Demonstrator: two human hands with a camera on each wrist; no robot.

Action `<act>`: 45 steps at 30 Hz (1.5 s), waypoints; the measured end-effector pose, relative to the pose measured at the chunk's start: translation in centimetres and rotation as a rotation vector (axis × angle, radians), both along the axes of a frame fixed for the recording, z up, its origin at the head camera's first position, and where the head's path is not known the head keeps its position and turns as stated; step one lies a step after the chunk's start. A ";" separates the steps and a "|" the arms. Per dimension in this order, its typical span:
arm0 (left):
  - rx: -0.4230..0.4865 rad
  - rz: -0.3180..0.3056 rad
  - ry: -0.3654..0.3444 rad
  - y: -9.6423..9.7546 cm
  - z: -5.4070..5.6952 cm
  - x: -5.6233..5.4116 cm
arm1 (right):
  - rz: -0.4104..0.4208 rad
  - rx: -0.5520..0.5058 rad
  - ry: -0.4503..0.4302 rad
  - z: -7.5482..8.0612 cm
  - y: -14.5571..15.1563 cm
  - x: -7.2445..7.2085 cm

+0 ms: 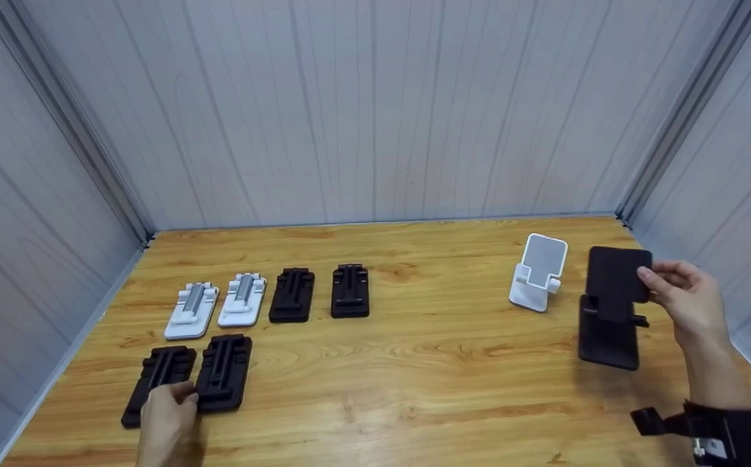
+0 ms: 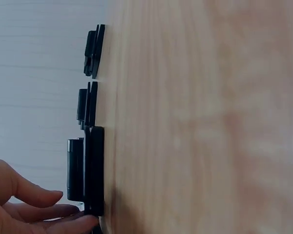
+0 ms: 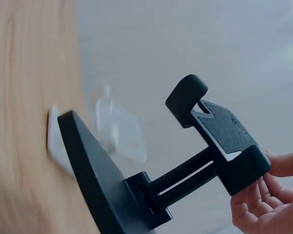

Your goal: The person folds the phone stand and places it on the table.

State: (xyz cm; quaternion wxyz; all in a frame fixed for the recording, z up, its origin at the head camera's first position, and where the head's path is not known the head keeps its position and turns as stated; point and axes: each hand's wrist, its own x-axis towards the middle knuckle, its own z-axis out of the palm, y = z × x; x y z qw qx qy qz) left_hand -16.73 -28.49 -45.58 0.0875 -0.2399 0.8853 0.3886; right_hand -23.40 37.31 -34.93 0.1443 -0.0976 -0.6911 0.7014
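Observation:
My right hand [image 1: 693,301] pinches the upper plate's edge of an unfolded black phone stand [image 1: 611,344], held above the right side of the table. In the right wrist view its base plate, twin-bar stem and angled cradle [image 3: 229,126] all show. On the left, my left hand [image 1: 169,415] is low between two folded black phone stands. Its fingers [image 2: 73,224] reach the near edge of the right-hand one [image 1: 225,373]; the thumb stays a little apart from it. The other folded stand [image 1: 148,389] is partly hidden behind this hand.
Two folded white phone stands [image 1: 190,311] and two folded black ones [image 1: 292,295] lie in a row behind the left hand. An unfolded white phone stand [image 1: 544,259] stands left of the held one. Panel walls [image 1: 375,110] enclose the wooden table [image 1: 414,389] at back and sides.

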 end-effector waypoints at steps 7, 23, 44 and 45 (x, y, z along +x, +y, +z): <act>-0.137 -0.012 0.279 2.1 -0.3 -0.4 | 0.159 -0.157 0.190 -0.4 -5.1 0.9; 0.239 -0.274 0.500 15.9 3.1 -1.5 | 0.388 -0.175 0.207 -2.6 -14.4 1.2; 0.902 -0.513 0.281 25.1 5.7 -1.8 | 0.312 -0.180 0.278 0.0 -20.1 1.7; 0.913 -0.499 0.286 25.2 5.7 -1.8 | 0.316 -0.172 0.282 -0.1 -20.1 1.7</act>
